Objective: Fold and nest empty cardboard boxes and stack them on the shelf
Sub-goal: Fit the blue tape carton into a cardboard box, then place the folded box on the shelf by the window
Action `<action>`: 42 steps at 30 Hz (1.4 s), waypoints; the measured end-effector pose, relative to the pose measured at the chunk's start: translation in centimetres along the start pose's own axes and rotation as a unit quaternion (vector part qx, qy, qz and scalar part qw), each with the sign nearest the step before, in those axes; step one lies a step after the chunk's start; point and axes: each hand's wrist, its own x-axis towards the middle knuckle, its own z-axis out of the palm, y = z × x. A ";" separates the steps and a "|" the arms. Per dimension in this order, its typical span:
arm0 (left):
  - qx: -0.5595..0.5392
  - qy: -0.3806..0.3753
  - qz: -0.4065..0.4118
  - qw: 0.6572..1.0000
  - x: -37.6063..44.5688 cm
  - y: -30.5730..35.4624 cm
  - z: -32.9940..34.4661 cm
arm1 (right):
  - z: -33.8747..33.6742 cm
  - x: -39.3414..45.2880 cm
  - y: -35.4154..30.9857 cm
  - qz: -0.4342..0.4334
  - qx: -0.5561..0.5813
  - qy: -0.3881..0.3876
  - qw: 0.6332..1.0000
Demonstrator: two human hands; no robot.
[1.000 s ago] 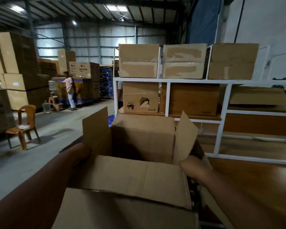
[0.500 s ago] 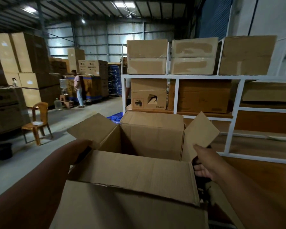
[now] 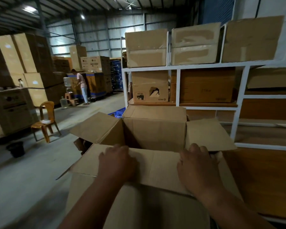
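Observation:
An open brown cardboard box (image 3: 153, 128) stands right in front of me with all its top flaps spread. The left flap (image 3: 97, 128) and the right flap (image 3: 208, 134) lie outward; the far flap stands up. My left hand (image 3: 117, 161) and my right hand (image 3: 196, 164) both rest on the near flap (image 3: 155, 164), with fingertips curled over its far edge. The inside of the box is dark and I cannot see its bottom. Beyond it stands a white metal shelf (image 3: 178, 86) loaded with closed cardboard boxes.
An orange plastic chair (image 3: 45, 121) and a black pot (image 3: 16, 148) stand on the concrete floor at the left. Tall stacks of cartons (image 3: 23, 66) line the left side. A person (image 3: 82, 86) stands far back. A wooden surface (image 3: 262, 179) lies to the right.
Both hands left the side flaps and came onto the near flap. The side flaps have dropped outward, and my view has shifted left and closer to the box.

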 end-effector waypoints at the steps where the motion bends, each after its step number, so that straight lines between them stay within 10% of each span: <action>1: -0.015 -0.018 0.040 0.999 -0.9 1.6 0.3 | 0.1 -0.2 -0.2 -0.010 0.003 -0.003 1.000; 13: -0.124 -0.076 0.268 0.953 -7.3 15.4 -0.1 | -2.1 -5.6 6.8 -0.021 0.091 -0.178 0.980; 28: -0.245 -0.135 0.454 0.846 -11.4 44.7 1.3 | -9.8 -16.8 35.7 0.283 0.081 -0.128 0.947; 42: -0.182 -0.228 0.472 0.832 -19.9 77.2 -1.6 | -15.0 -27.8 65.5 0.405 0.287 0.012 0.868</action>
